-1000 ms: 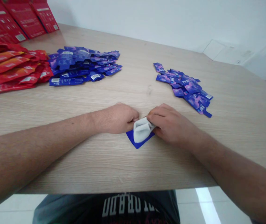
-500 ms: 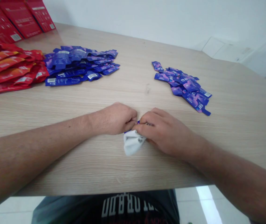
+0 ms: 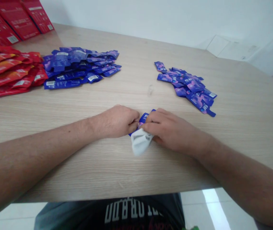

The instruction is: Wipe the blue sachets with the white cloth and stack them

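Observation:
My left hand (image 3: 118,121) and my right hand (image 3: 168,129) meet at the middle of the wooden table (image 3: 136,166). Both are closed on one small blue packet (image 3: 143,117), of which only a strip shows between the fingers. Its white inner side (image 3: 140,143) bulges out below my hands, toward me. The rest of the packet is hidden under my fingers.
A heap of flat blue packets (image 3: 79,65) lies at the back left, beside red packets (image 3: 9,72) and red boxes (image 3: 11,20) at the far left. A smaller pile of blue-purple packets (image 3: 186,88) lies at the back right. The near table edge runs just below my forearms.
The packet's blue outer face, seen flat below my hands at first, has turned under; the white side now hangs down. My right hand has moved left, closer to my left hand.

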A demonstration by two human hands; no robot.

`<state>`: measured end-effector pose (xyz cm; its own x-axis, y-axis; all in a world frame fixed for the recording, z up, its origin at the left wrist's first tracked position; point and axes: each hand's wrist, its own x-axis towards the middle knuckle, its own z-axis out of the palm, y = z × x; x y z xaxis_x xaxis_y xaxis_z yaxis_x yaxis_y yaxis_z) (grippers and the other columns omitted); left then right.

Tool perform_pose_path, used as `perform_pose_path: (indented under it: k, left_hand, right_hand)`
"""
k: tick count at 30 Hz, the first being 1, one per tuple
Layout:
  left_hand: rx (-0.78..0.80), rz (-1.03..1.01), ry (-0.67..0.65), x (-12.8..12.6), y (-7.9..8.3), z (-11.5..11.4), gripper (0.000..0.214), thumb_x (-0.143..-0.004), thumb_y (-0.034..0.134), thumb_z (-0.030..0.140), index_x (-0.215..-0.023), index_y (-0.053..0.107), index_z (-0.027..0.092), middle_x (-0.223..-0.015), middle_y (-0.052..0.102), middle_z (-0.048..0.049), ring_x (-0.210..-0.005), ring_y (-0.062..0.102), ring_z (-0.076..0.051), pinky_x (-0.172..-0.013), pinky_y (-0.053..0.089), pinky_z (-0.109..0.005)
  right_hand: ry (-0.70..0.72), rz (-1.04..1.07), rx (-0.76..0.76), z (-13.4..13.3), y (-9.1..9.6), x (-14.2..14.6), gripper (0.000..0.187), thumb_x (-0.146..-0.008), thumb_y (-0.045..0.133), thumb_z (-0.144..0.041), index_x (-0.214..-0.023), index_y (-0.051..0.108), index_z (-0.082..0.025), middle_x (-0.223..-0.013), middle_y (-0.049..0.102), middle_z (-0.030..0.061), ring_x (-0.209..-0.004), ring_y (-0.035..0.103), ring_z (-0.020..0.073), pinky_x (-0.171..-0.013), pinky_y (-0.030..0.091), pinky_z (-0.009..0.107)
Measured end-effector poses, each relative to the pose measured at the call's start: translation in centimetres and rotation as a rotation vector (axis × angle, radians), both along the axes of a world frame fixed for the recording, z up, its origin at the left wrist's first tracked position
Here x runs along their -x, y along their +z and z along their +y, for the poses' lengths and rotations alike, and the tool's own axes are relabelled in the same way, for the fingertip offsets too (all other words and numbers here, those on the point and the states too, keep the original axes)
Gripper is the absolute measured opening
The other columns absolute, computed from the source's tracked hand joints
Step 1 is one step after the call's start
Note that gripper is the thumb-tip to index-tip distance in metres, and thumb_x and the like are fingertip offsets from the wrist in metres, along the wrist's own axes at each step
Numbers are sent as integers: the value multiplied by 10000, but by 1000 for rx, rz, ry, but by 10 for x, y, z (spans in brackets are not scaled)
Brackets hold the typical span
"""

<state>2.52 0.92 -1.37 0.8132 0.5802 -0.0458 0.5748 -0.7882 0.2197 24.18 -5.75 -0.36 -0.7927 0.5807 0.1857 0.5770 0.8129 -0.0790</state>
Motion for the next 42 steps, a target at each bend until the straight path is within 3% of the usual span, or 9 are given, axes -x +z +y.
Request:
perform_pose_path:
  k: [3,8,13,17,22,27,33,38,42]
  left_hand:
    - [-13,-12,-7,1,-2,1,224,-890,467,334,-827,648,216,-753,683,-16,-665,597,-167,-596,361,-279]
    - [4,-23,-20,1,-3,1,231,-897,472,343,-822,648,213,-757,684,-20,-690,602,-170,-611,366,-277]
    - [1,-18,-14,1,-3,1,183,-865,496,294,-770,623,205,-740,673,-19,-663,585,-166,-607,357,-282]
    - [24,-53,-33,3,-2,1,205,-884,489,318,-789,636,211,-741,672,-16,-681,587,-168,-618,363,-281]
    - [12,-40,-28,4,-2,0,159,-856,513,263,-754,617,200,-747,677,-16,-682,593,-161,-632,376,-278]
    - [12,-69,-45,4,-3,0,192,-890,496,302,-822,656,221,-765,688,-10,-704,606,-167,-627,377,-278]
    - [-15,-62,-31,4,-3,-1,218,-895,496,310,-752,623,206,-729,671,-12,-663,590,-161,-601,365,-281]
    - [-1,-74,-46,5,-5,1,214,-907,485,315,-822,656,217,-773,688,-15,-710,612,-167,-629,385,-280]
    - [-19,-60,-27,4,-5,0,223,-906,485,312,-779,632,203,-755,680,-20,-684,602,-163,-613,375,-281]
  right_hand:
    - [-117,31,-39,4,-2,-4,160,-888,556,-145,-1015,650,-168,-1012,601,101,-949,511,235,-866,419,373]
    - [43,29,27,7,-3,-5,230,-918,518,-134,-1090,646,-217,-1038,611,71,-991,516,223,-927,403,369]
    - [-163,79,-27,14,-6,-10,181,-868,555,-128,-1024,639,-163,-993,593,97,-943,509,237,-861,424,371]
    - [-14,62,19,10,-5,-7,212,-908,523,-137,-1073,640,-198,-1041,602,78,-976,514,223,-909,416,371]
    - [-210,72,-26,10,-5,-8,161,-883,560,-138,-1025,633,-163,-991,589,89,-934,501,231,-855,432,370]
    - [-24,37,28,3,-3,-2,178,-934,524,-172,-1064,641,-200,-1026,598,74,-975,512,218,-901,421,370]
    - [-188,36,-22,3,-1,-3,149,-908,560,-158,-1036,633,-175,-1010,592,85,-943,504,224,-868,434,374]
    - [2,-7,27,-2,2,1,159,-955,518,-198,-1064,634,-199,-1016,600,67,-985,515,217,-934,418,375]
    - [-182,34,10,2,1,-2,150,-908,561,-159,-1039,632,-169,-1017,588,89,-965,513,222,-886,438,370]
